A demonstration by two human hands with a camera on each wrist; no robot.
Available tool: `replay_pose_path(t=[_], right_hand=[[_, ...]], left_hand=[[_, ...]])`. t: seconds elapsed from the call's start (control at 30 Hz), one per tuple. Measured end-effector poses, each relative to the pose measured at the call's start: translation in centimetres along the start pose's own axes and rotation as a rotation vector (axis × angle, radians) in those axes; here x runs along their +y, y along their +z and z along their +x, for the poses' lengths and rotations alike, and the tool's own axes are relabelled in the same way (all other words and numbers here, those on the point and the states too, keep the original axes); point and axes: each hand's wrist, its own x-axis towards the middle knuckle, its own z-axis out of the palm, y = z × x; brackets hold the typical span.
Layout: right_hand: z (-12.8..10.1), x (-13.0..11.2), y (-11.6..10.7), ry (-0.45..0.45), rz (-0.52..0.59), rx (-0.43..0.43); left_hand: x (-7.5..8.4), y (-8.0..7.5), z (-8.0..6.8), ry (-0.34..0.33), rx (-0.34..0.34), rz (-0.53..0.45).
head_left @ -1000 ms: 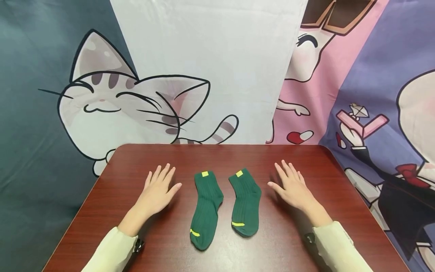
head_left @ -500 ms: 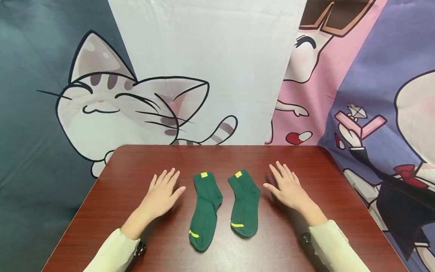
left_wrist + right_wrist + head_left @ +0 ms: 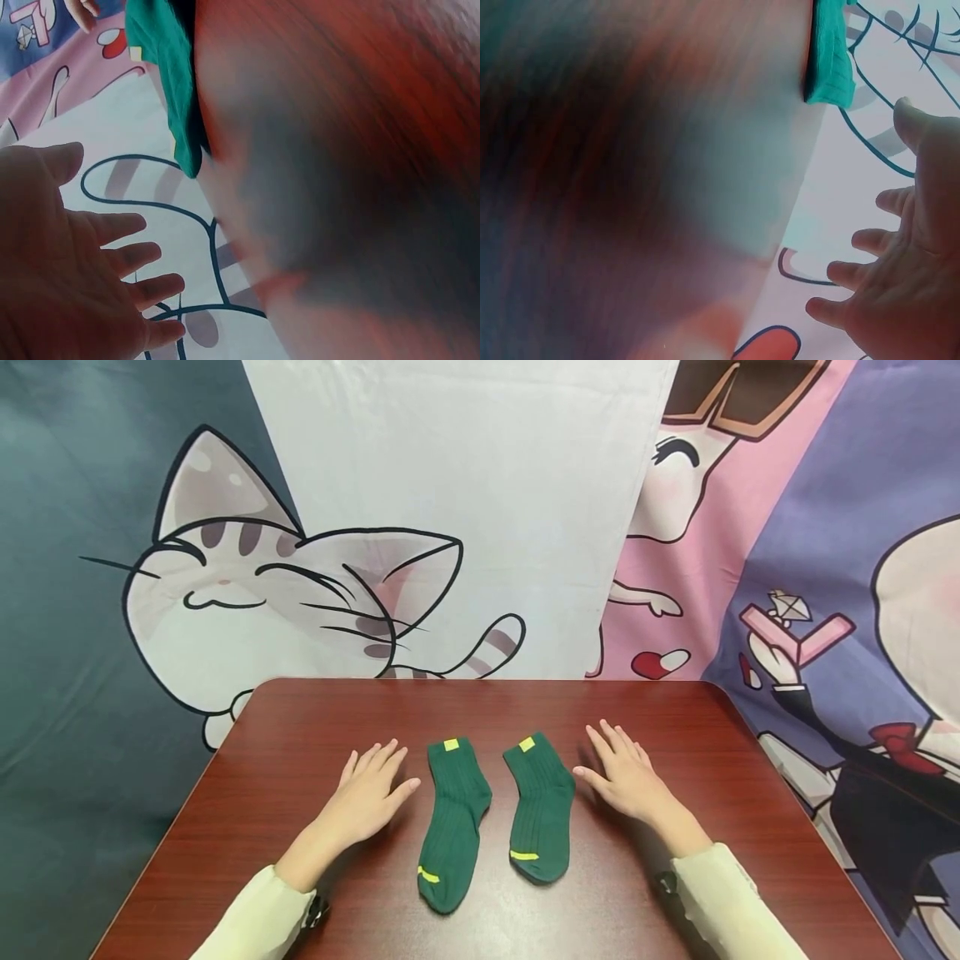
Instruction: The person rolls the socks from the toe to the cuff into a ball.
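Two dark green ribbed socks lie flat side by side on the table, cuffs toward the far edge. The left sock (image 3: 453,827) and the right sock (image 3: 540,814) each carry a yellow square at the cuff and a yellow stripe near the toe. My left hand (image 3: 363,797) hovers palm down just left of the left sock, fingers spread and straight, thumb toward its cuff. On the other side my right hand (image 3: 626,781) is held the same way, its thumb close to the right sock's heel. Neither hand holds anything; both palms show in the wrist views.
The reddish-brown wooden table (image 3: 495,710) has rounded far corners. Behind it hangs a cloth backdrop (image 3: 480,460) printed with a cartoon cat and figures. Pale sleeves cover both forearms, with a dark strap visible at each wrist.
Both hands have moved inward toward the socks, the left one to the right and slightly nearer the body, the right one to the left. The socks lie unmoved.
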Motion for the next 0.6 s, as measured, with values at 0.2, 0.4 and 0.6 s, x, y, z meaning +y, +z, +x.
replay_pose_path(t=[0.2,0.4,0.6], right_hand=[[0.1,-0.5,0.5,-0.028,0.009,0.0],[0.2,-0.7,1.3,-0.062,0.013,0.017],[0.4,-1.1,1.9,-0.079,0.015,0.002]], left_hand=[[0.8,0.1,0.0,0.006,-0.032,-0.037],[1.7,0.2,0.4,0.015,-0.074,-0.112],[2.7,0.3,0.7,0.004,-0.098,-0.175]])
